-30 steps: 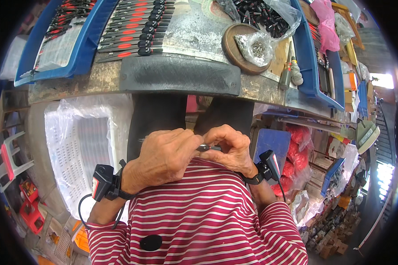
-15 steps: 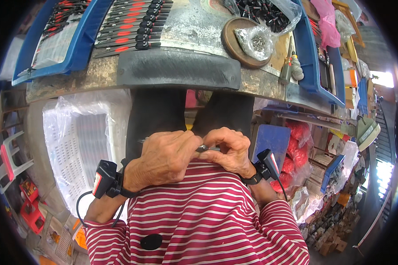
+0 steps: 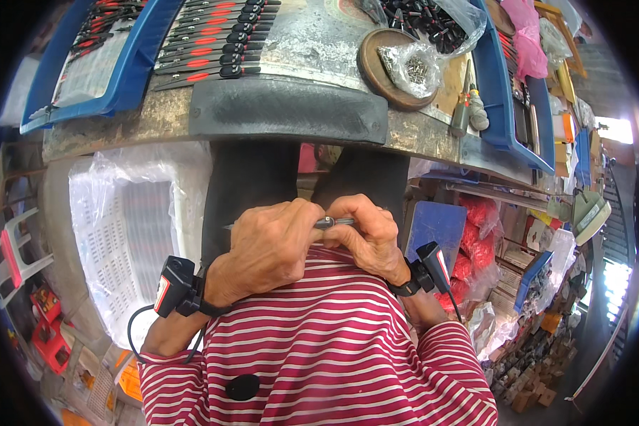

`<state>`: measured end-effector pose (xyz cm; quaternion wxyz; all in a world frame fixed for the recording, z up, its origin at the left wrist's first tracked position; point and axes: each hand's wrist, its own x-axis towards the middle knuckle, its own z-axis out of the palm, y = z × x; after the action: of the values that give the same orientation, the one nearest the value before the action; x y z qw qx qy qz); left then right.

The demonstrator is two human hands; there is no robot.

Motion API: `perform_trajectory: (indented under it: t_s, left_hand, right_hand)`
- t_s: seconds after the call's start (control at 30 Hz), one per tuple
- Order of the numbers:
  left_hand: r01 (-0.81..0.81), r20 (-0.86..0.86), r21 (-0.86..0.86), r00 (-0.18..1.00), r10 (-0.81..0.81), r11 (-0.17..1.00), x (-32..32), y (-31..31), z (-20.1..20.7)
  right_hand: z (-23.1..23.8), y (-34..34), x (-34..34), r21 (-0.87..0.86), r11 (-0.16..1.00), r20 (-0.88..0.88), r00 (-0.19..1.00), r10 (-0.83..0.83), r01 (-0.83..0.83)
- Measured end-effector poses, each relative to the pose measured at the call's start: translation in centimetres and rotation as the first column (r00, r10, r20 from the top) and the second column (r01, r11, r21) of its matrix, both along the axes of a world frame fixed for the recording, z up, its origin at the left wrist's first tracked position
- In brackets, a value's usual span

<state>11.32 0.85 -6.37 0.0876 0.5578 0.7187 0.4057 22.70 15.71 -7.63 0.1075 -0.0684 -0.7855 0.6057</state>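
Black-and-silver slender tool (image 3: pixel 325 223), clasped by both the left hand (image 3: pixel 266 238) and the right hand (image 3: pixel 369 238) in front of the striped shirt (image 3: pixel 334 319), was probably best steadied by 2 close, aligned grips, its apparently pointed end (image 3: pixel 228 226) directed outward.

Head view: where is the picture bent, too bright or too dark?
Head view, top: the workbench edge looks bowed; head view, right rim: bright patches wash out; head view, corners: black surrounds the round image; head view, centre: the slim held tool shows little detail.
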Motion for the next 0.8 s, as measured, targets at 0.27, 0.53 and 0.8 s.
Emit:
perform_trajectory:
  t_s: [0.27,0.53,0.8]
  left_hand:
    - [-0.064,0.014,-0.053,0.998,0.065,0.997,0.4,-0.2,-0.4]
    - [-0.079,0.015,-0.024,0.997,0.080,0.997,0.0,0.0,-1.3]
    - [-0.089,-0.031,-0.038,0.996,0.088,0.995,-0.3,0.0,-1.5]
  right_hand:
    - [-0.1,0.2,-0.3,-0.026,0.999,0.073,0.997,0.039,-0.038]
    - [-0.7,0.0,-0.6,-0.273,0.962,0.135,0.991,0.025,0.013]
    - [-0.5,-0.1,-1.0,-0.629,0.769,0.250,0.966,0.060,0.114]
